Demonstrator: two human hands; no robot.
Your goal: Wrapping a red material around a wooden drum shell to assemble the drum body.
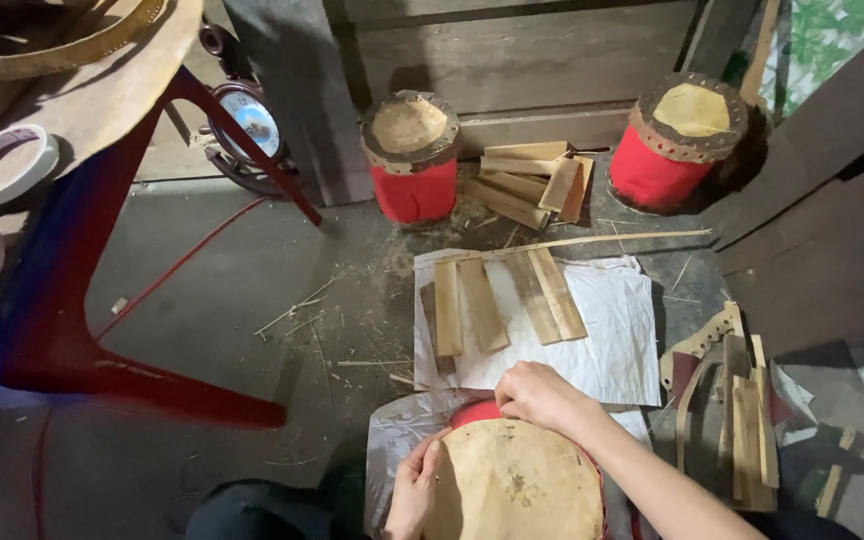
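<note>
A small red drum with a tan hide head sits in front of me on a white sheet. My left hand presses against the drum's left rim, fingers curled on the hide edge. My right hand grips the far top rim, over the red body. Just beyond the hands, several flat wooden slats lie side by side on a white plastic sheet.
Two more red drums stand by the wooden wall, a pile of slats between them. A red stool leg and tape roll are at left, a clock behind. Wood scraps lie right.
</note>
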